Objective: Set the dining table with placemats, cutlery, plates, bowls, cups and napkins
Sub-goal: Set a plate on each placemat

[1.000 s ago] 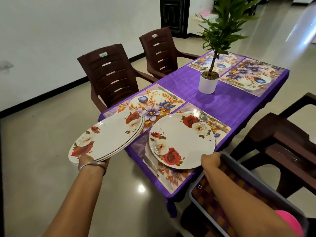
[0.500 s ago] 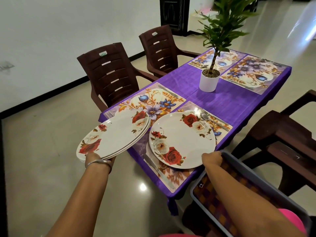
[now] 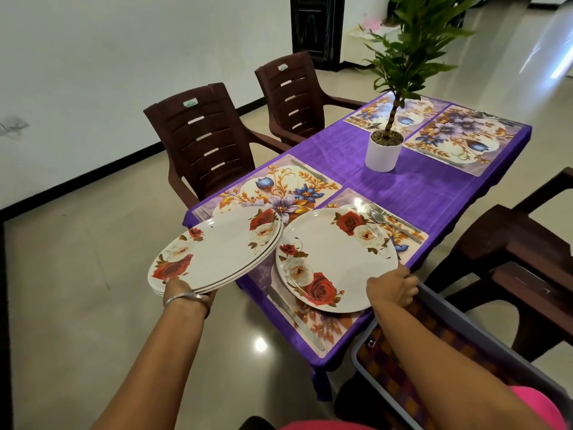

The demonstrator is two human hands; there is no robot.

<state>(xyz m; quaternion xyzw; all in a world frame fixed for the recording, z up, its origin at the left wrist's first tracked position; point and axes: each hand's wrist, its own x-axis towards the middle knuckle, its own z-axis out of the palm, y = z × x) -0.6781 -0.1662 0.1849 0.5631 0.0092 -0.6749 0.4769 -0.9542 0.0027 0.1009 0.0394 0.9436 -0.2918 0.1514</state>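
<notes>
Plates first: I see a stack of rose-print plates (image 3: pixel 217 252) held up in the left hand (image 3: pixel 186 290), tilted, its far edge hanging over the near-left placemat (image 3: pixel 279 190) w/o touching it as far as I can tell. Thumb side of that hand is at the stack's near rim, fingers go under and are hidden, so I read it as a grip on the stack. A metal bangle (image 3: pixel 186 297) sits on the wrist.

A single plate (image 3: pixel 336 259) lies flat on the near-right placemat (image 3: pixel 322 327). The right hand (image 3: pixel 392 288) is at its near-right rim, fingers curled; I can't tell for sure if they pinch the rim or just sit beside it, view's too steep there.

Cutlery: a knife (image 3: pixel 296 318) lies on the mat left of the single plate, fork and spoon (image 3: pixel 379 215) on the far side of it. Another knife (image 3: pixel 308 170) lies on the near-left mat's far edge.

Two more floral placemats (image 3: pixel 455 141) sit at the far end of the purple tablecloth (image 3: pixel 418 187), some cutlery on them, too small to sort out. A potted plant (image 3: pixel 384 150) in a white pot stands mid-table betw. the mat pairs.

Two brown plastic chairs (image 3: pixel 204 141) on the left side, another chair (image 3: pixel 521 243) on the right. A grey bin (image 3: pixel 459 308) w/ checked lining sits under my right forearm, just beside the table corner.
</notes>
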